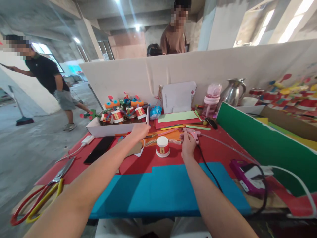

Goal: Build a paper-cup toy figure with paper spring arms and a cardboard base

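Note:
My right hand (188, 146) is closed round a pink hot glue gun (192, 131), whose black cord trails down past my wrist. A clear glue stick (223, 145) stretches from the back of it to the right. My left hand (139, 131) is over the orange paper, fingers bent together; whatever is in them, if anything, is too small or hidden to make out. Between my hands an upright red and white paper cup (162, 147) stands on its wide rim, with a coiled paper strip on each side, the left one (150, 142) and the right one (174, 141).
Scissors (55, 180) and a black phone (99, 150) lie at left. Behind are a white box (92, 130) of finished cup figures, coloured paper (177, 116), a pink bottle (212, 99) and a metal jug (231, 92). A green-sided box (262, 145) and purple power strip (247, 178) sit at right.

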Available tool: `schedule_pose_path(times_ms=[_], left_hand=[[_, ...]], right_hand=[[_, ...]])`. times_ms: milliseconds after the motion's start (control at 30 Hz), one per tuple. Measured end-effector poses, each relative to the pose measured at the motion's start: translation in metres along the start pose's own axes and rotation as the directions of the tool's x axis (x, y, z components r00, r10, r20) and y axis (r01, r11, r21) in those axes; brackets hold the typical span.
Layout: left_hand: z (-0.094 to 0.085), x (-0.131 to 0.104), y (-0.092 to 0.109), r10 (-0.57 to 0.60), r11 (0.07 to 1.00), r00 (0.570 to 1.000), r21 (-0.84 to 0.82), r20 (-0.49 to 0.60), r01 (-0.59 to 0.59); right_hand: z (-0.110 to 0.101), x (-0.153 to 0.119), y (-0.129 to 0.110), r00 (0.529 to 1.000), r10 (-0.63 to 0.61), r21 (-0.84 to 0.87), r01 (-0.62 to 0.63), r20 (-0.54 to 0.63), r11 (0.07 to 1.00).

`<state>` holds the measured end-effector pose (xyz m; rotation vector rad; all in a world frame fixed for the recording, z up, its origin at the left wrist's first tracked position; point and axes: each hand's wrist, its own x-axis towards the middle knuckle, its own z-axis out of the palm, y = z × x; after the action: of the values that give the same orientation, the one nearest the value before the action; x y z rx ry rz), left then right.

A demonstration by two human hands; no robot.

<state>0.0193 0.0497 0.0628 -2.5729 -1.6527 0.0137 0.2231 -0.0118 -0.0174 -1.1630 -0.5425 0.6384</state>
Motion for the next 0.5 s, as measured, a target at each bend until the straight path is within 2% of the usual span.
schedule_pose_path(times_ms=[200,333,400,500], left_hand=[[0.018,0.025,0.014,0.049,0.998,0.998,-0.031,0.047,-0.048],[0.032,0.032,0.022,0.044,0.998,0.997,-0.048,0.067,-0.041],[0.032,0.031,0.023,0.037,0.997,0.998,-0.067,0.042,-0.034],[0.022,0.022,0.019,0.015,0.995,1.0,-0.097,-0.027,-0.017]], right_hand=[[0.0,-0.001,0.001,0.999,-0.014,-0.02,0.014,0.029,1.0],[0.0,0.001,0.004,1.0,-0.012,-0.029,0.013,0.027,0.999],[-0.001,0.001,0.004,0.999,-0.007,-0.037,0.008,0.036,0.999],[-0.001,0.001,0.003,1.0,0.003,-0.018,-0.003,0.023,1.0]])
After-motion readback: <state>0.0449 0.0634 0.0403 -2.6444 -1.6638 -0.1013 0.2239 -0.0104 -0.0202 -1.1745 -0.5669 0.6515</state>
